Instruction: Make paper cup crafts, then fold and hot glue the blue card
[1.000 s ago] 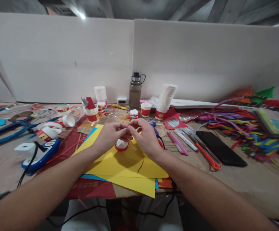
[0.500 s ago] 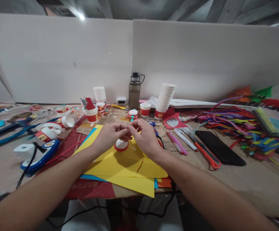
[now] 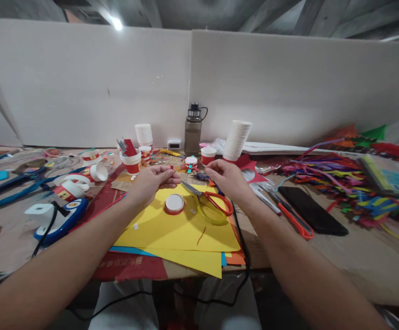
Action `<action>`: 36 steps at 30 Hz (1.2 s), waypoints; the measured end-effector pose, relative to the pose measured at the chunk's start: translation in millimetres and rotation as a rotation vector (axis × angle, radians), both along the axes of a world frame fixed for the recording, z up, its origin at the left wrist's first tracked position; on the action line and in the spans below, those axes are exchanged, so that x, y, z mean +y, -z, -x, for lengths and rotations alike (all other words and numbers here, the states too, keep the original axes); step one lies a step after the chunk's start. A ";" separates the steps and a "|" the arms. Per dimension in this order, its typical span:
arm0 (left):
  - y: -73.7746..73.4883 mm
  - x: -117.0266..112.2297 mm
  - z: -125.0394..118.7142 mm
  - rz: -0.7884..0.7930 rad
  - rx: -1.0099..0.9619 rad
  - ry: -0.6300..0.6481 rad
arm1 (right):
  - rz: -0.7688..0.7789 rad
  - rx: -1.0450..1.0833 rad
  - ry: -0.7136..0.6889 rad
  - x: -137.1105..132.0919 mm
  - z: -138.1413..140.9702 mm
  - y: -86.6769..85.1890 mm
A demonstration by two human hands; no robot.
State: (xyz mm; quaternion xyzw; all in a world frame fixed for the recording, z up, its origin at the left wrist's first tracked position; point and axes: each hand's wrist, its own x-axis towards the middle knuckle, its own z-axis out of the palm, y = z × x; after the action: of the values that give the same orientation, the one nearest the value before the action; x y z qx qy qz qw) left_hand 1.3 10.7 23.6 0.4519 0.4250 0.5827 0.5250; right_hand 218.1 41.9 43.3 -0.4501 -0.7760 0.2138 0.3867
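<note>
My left hand is closed in a pinch on a small red piece above the yellow paper sheets. To its right, my right hand has its fingers loosely bent and parted, with nothing visible in them. Beside those fingertips lies a dark blue object, partly hidden. A round white disc with a red rim, like a cut cup bottom, rests on the yellow paper. Between the hands, scissors with orange and yellow handles lie on the sheets. A thin red strip is nearby.
Stacked paper cups, a water bottle and a cup of pens stand behind. A utility knife, a black phone and colourful pipe cleaners lie right. Cut cups and a blue-white device are left.
My hands, together over the disc before, are now apart. My right hand has moved right, my left slightly left. The white disc and the scissors now show between them.
</note>
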 end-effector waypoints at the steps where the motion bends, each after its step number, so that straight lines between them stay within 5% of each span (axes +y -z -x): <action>1: 0.0 1.7 2.3 0.003 -0.018 -0.006 | 0.026 -0.133 0.005 -0.4 -4.0 0.4; 6: 3.1 9.9 10.9 -0.010 -0.051 0.006 | 0.055 -0.848 -0.022 -16.7 -5.6 7.6; 10: 5.9 13.9 14.7 -0.037 -0.042 0.026 | 0.056 -0.980 -0.034 -29.6 4.0 13.5; 18: 2.1 16.1 20.7 -0.015 -0.065 0.014 | 0.025 -0.516 0.107 -22.7 6.8 18.1; 22: -1.2 16.6 22.4 0.025 -0.086 0.019 | 0.034 -0.122 -0.066 -21.1 4.3 11.1; 28: 0.1 18.2 25.3 0.024 -0.085 0.078 | 0.234 0.230 -0.418 -37.6 6.4 5.5; 36: 2.1 18.6 27.6 -0.025 -0.071 0.114 | 0.587 0.378 -0.342 -47.4 9.6 -5.8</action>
State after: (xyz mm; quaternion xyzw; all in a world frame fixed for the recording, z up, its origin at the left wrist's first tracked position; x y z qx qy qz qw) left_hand -26.3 29.2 21.5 0.4610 0.3726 0.5726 0.5663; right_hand 208.5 -5.5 49.1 -0.3584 -0.6608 0.5673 0.3363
